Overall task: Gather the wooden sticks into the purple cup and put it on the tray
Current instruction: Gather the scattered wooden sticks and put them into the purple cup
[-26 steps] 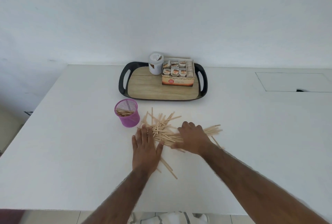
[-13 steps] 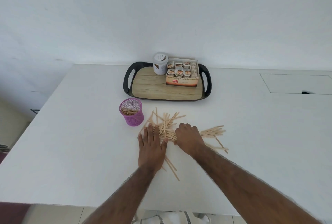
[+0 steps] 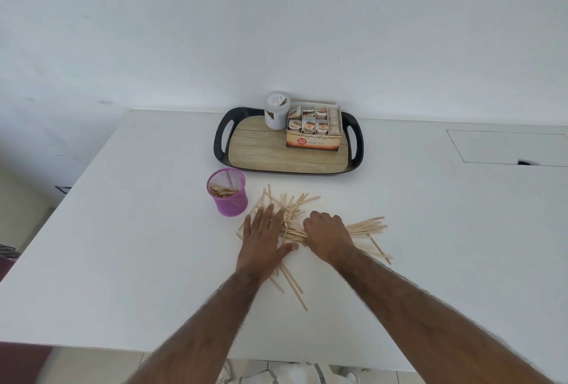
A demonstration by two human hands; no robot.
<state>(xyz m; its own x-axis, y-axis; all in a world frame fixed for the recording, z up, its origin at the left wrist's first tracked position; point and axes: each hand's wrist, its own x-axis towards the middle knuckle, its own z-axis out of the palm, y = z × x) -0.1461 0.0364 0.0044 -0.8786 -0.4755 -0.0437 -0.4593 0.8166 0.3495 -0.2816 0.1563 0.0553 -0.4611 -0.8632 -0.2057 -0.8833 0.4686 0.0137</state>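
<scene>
While the pile is lying loose on the tabletop (image 3: pixel 123 245), we are working the gather. The left hand (image 3: pixel 264 236) is lying flat with fingers straight, pressing down on the near-left part of the wooden sticks (image 3: pixel 365 226). The right hand (image 3: pixel 327 234) is curling its fingers over a bundle in the middle, knuckles up. The purple cup (image 3: pixel 229 196) is standing upright just left of the pile with a few sticks already leaning inside it. It is sitting near the front rim of the tray (image 3: pixel 221 140), not on it. On the tray a tea box (image 3: pixel 313 140) and a white tub (image 3: pixel 276 111) are taking the far right, leaving the near-left boards free.

To do this well, we judge, we should be using the flat hand as a stop and sweeping the sticks against it until they are lining up parallel, since a crossed bundle is likely to jam at the mesh rim. Strays are trailing toward us below the wrists and off to the right — those are calling for a second sweep.

Against a second ago, the right hand is sitting closer to the left one and tucking tighter round its bundle. The left hand is reaching a touch further over the pile — and the cup is standing where it was.
</scene>
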